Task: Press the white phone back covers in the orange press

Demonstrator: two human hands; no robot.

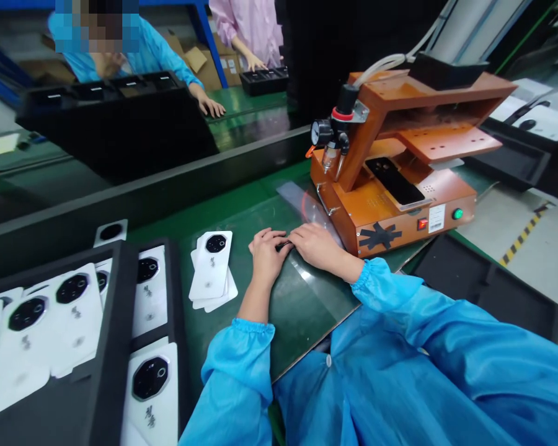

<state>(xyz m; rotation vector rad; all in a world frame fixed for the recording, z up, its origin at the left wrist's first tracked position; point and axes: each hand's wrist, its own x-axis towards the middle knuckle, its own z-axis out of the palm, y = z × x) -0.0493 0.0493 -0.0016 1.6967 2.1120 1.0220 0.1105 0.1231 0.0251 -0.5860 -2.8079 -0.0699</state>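
Above the green mat (307, 322), my left hand (268, 251) and my right hand (315, 244) meet, fingertips closed together. Between them shows a sliver of something small and dark (281, 246); its kind is hidden by the fingers. To the left of my left hand lies a small fanned stack of white phone-back-shaped panels (212, 272), each with a round black camera area. The orange press machine (376, 204) stands just past my right hand, with a dark phone-shaped piece (395, 179) on its bed under the raised plate.
Black trays (106, 322) with several white panels fill the left side. A pressure gauge (322, 132) sits on the press. A dark tray (488, 285) lies at right. Across a low partition, a co-worker's hand (209, 106) rests near another black tray (121, 118); a second person stands beyond.
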